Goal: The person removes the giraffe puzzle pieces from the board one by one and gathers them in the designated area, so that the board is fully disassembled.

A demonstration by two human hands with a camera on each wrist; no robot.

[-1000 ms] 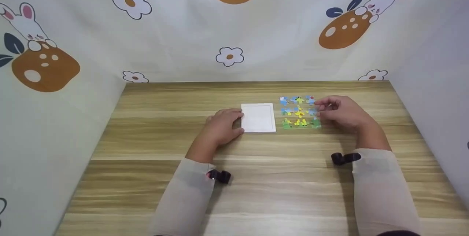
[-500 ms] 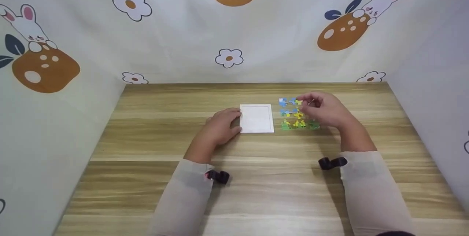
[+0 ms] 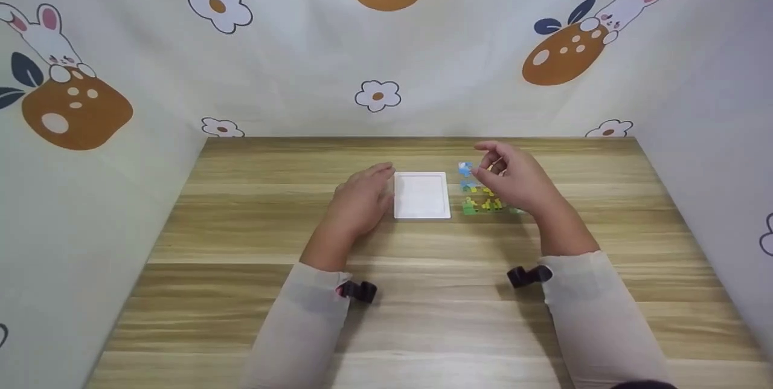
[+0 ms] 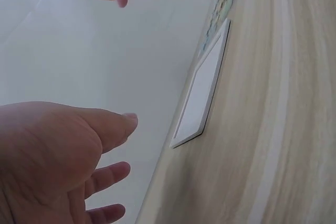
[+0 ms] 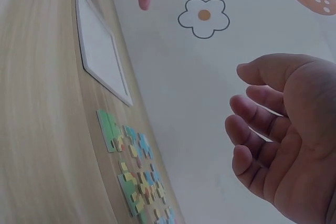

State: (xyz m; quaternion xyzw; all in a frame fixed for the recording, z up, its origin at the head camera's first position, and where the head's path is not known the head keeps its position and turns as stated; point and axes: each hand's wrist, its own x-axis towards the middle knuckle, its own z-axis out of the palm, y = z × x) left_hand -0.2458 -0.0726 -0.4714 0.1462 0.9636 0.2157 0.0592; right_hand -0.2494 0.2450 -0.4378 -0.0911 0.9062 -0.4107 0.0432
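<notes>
A white square puzzle frame lies flat on the table. Just left of it hovers my left hand, its fingers fairly straight; the left wrist view shows the thumb apart from the frame. Jigsaw pieces, coloured blue, yellow and green, lie in spaced rows to the frame's right. Above them is my right hand, which hides some pieces in the head view. Its fingers curl loosely and hold nothing, raised off the pieces.
The wood-grain table reaches back to a pale cloth wall printed with flowers, rabbits and orange fruit. Light walls rise at both sides. A small black camera sits on each wrist, on the left and on the right.
My right hand has moved left and up across the jigsaw pieces, from their right edge. The left hand, earlier touching the frame's left edge, has lifted off it. The frame stays in place.
</notes>
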